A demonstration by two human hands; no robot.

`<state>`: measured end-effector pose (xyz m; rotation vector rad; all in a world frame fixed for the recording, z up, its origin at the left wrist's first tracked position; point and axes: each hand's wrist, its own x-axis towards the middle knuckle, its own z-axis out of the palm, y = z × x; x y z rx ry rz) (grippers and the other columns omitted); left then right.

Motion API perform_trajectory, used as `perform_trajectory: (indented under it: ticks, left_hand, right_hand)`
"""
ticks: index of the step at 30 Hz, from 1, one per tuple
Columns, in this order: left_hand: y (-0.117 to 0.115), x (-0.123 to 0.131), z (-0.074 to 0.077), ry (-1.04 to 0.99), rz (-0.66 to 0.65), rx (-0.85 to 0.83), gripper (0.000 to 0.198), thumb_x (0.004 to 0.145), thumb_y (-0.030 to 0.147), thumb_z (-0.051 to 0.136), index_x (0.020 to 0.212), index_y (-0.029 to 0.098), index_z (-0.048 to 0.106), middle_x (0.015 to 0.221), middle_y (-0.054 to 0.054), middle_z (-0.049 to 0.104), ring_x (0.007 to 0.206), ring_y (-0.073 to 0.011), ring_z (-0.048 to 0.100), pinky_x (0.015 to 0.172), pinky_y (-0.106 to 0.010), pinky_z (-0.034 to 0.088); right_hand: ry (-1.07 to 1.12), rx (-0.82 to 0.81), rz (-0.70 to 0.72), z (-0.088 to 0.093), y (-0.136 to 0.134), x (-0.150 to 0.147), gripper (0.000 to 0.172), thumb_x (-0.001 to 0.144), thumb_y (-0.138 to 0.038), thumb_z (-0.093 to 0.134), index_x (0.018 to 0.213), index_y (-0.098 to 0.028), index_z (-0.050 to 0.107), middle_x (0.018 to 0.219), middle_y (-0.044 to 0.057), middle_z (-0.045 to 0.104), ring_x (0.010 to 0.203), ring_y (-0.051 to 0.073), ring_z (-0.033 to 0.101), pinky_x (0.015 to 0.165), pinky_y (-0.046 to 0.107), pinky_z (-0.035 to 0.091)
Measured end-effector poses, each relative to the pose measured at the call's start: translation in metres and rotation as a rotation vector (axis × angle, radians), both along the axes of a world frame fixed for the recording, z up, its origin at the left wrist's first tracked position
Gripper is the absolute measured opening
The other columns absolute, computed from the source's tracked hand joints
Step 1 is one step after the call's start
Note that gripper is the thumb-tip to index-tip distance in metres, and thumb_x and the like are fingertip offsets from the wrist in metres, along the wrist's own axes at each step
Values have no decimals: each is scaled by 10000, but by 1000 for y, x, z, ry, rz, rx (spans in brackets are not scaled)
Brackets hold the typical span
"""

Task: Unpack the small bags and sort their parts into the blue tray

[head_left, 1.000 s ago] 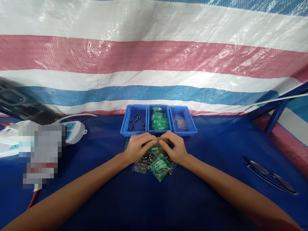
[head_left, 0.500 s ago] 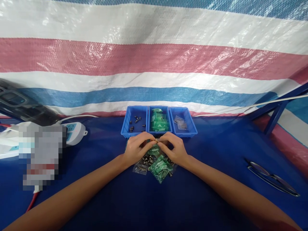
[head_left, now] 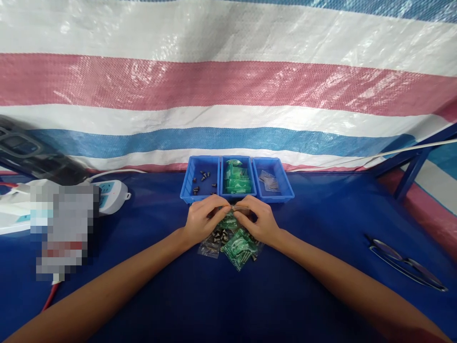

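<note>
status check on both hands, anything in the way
Left hand, right hand: pinching small clear item, details too small. Green packets and dark screws beneath. Glasses aside, right.

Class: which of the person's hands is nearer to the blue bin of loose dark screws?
Left. The left hand is just in front of that bin; the right hand is farther right, before the neighbouring bins.

No lettering could be read, pale marks on the green packet (head_left: 238, 244) at six o'clock were too small, the pixelated object (head_left: 69, 226) toward eight o'clock was blurred
</note>
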<state>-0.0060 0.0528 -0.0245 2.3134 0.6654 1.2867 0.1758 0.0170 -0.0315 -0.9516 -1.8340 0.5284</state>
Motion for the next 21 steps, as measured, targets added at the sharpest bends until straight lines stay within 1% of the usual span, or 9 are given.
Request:
perform_trajectory:
  ticks: [4,11,16,21]
  left_hand:
    - [-1,0,0,-3,-24,-4,66,857,141,542,880,147,604,766,-41,627,687,-119,582,632,-228,482]
    - [0,0,-1,26,3,7,70,864,155,534,869,146,603,771,-40,631,692,-118,587,637,-226,479]
    - [0,0,-1,37,-10,7,63,860,137,534,870,147,595,765,-34,628,676,-110,580,623,-218,471]
    - [0,0,0,29,1,12,65,857,122,538,879,148,593,762,-31,621,662,-102,569,614,-212,460]
  right_hand:
    - [-6,-13,10,-1,0,0,103,868,-233,512,883,-168,591,695,25,532,595,131,477,541,267,397]
    - [-10,-9,-2,-3,-1,-1,62,861,-208,498,855,-179,553,706,13,500,564,113,446,505,252,369]
    - [-18,-1,-23,-4,-1,-1,61,865,-215,489,822,-187,521,681,-3,458,553,108,425,499,248,355]
    - [-10,3,-36,-5,-1,-1,56,873,-222,489,846,-184,520,681,-4,448,568,112,432,519,252,359]
